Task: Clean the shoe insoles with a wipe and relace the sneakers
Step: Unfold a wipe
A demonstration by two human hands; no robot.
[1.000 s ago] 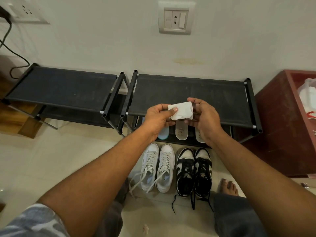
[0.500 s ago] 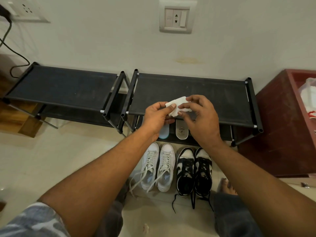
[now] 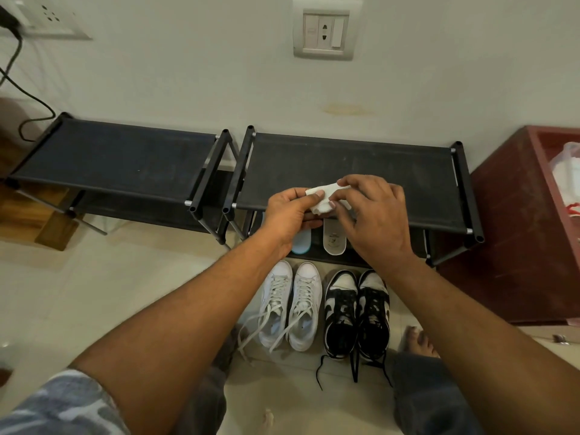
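Observation:
A white wipe point(image 3: 323, 198) is bunched between both hands, held above the front edge of the right shoe rack. My left hand point(image 3: 290, 215) pinches its left side and my right hand point(image 3: 373, 215) folds over its right side, hiding most of it. Under the hands, on the rack's lower shelf, lie a light blue insole point(image 3: 302, 244) and a white insole point(image 3: 334, 243), partly covered. A pair of white sneakers point(image 3: 292, 306) with loose laces stands on the floor. A black-and-white pair point(image 3: 357, 312) with trailing black laces sits right of it.
Two black shoe racks point(image 3: 125, 164) point(image 3: 408, 180) stand against the wall. A red-brown cabinet point(image 3: 518, 233) with a plastic bag point(image 3: 568, 180) is at the right. My bare foot point(image 3: 419, 340) rests near the black sneakers. A cable point(image 3: 18, 89) hangs at left.
The wipe, held spread out between both hands a second ago, is now folded and bunched. My right hand has moved left over it.

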